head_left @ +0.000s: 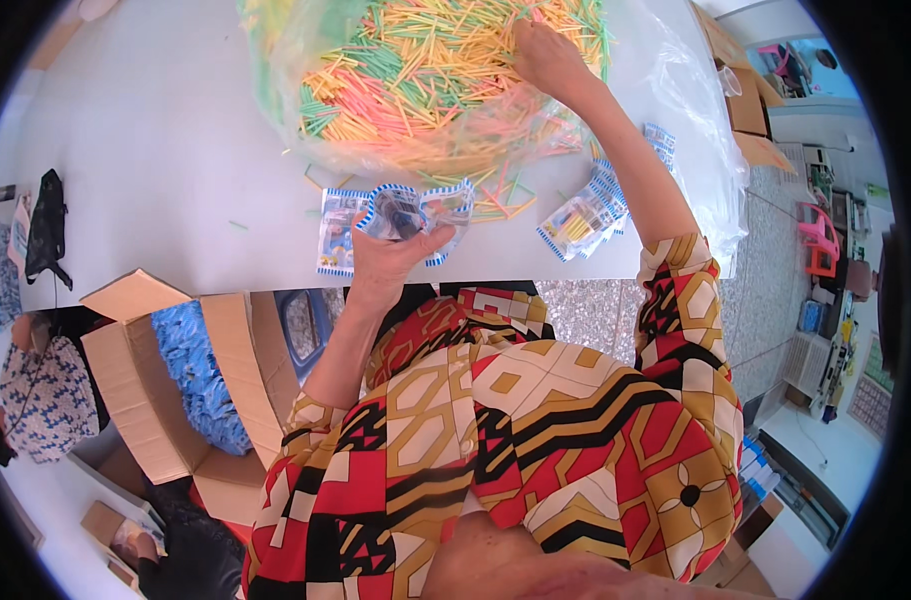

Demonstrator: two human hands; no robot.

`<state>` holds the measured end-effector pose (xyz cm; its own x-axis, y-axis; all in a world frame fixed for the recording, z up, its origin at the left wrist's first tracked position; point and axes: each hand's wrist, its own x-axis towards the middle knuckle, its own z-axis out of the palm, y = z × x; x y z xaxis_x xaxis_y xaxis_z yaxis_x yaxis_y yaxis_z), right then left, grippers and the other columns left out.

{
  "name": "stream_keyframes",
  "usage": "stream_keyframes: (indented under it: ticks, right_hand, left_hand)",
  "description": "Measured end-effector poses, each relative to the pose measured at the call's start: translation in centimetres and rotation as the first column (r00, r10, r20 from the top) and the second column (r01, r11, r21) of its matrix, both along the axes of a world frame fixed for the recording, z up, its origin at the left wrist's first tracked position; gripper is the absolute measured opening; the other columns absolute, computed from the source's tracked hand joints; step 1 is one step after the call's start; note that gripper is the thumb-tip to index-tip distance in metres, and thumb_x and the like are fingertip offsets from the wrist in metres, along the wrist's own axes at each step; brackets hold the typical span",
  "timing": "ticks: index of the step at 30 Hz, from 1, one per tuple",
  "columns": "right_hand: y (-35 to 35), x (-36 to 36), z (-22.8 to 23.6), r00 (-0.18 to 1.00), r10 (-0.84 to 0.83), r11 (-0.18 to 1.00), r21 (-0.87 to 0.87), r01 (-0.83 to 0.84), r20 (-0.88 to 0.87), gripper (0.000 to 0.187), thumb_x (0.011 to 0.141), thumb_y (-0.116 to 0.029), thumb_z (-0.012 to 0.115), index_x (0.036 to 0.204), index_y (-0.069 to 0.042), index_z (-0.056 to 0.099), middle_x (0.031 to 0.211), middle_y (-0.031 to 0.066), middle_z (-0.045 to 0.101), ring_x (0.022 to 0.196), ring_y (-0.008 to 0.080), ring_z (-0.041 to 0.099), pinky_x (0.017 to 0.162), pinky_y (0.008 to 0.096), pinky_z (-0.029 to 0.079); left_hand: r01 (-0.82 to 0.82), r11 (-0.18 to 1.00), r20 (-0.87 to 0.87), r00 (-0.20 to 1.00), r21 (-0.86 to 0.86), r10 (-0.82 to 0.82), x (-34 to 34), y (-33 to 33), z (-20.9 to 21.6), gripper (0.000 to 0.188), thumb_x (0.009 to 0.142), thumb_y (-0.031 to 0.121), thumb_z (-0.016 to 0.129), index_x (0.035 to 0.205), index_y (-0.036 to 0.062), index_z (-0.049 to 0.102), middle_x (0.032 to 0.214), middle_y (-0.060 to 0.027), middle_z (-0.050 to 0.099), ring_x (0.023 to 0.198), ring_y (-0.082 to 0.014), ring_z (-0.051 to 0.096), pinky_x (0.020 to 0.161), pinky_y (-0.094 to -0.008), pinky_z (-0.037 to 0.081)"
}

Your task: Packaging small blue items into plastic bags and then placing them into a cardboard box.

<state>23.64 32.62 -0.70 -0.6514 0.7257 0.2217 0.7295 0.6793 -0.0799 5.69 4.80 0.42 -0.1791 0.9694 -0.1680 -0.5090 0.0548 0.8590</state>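
My left hand (pixel 383 262) grips a small clear packet (pixel 395 208) with a blue-striped edge, its mouth spread wide. Under and beside it, another printed packet (pixel 337 232) lies flat at the table's near edge. My right hand (pixel 550 58) reaches far across to a heap of thin coloured sticks (pixel 415 75) in yellow, green, orange and pink. Its fingers are bent together at the sticks; the fingertips are partly hidden. The heap rests in a large clear plastic bag (pixel 315 150), opened out. Several packets with sticks inside (pixel 583 218) overlap beneath my right forearm.
A few loose sticks (pixel 510 200) lie on the white table (pixel 155 130). Down to the left stands an open carton (pixel 140 400) holding many blue packets (pixel 200 370). A black bag (pixel 47 230) lies at the table's left end. Other people (pixel 50 390) sit at the left.
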Motion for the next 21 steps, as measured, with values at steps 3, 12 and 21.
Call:
stream_keyframes:
  ticks: [3,12,21]
  right_hand:
    - [-0.4,-0.5,0.5,1.000,-0.016,0.999,-0.037,0.016,0.004,0.020,0.073,-0.008,0.055,0.088,0.000,0.044,0.084,0.0208,0.057,0.085,0.0383,0.056,0.073,0.0457,0.044]
    - [-0.8,0.0,-0.2,0.999,0.017,1.000,0.015,-0.016,-0.041,0.020,0.072,-0.007,0.054,0.087,0.000,0.044,0.083,0.0211,0.057,0.083,0.0397,0.055,0.070,0.0473,0.044]
    - [0.0,1.1,-0.6,0.979,0.026,0.997,0.076,-0.011,-0.204,0.014,0.075,-0.012,0.058,0.085,-0.003,0.056,0.074,0.0215,0.060,0.070,0.0418,0.057,0.063,0.0460,0.047]
  left_hand:
    - [-0.014,1.000,0.019,1.000,0.010,0.014,-0.2,-0.2,0.1,0.031,0.068,-0.004,0.074,0.097,-0.0026,0.061,0.089,-0.0059,0.065,0.077,-0.0118,0.062,0.072,-0.0261,0.051]
    - [0.012,1.000,0.013,1.000,0.024,-0.012,-0.1,-0.5,0.2,0.033,0.069,-0.004,0.074,0.099,-0.0038,0.060,0.091,-0.0078,0.065,0.080,-0.0131,0.063,0.074,-0.0274,0.052]
    - [0.035,0.999,0.008,0.999,0.038,-0.036,0.1,-0.4,0.6,0.035,0.069,-0.003,0.075,0.100,-0.0030,0.060,0.093,-0.0077,0.065,0.083,-0.0136,0.063,0.076,-0.0284,0.052]
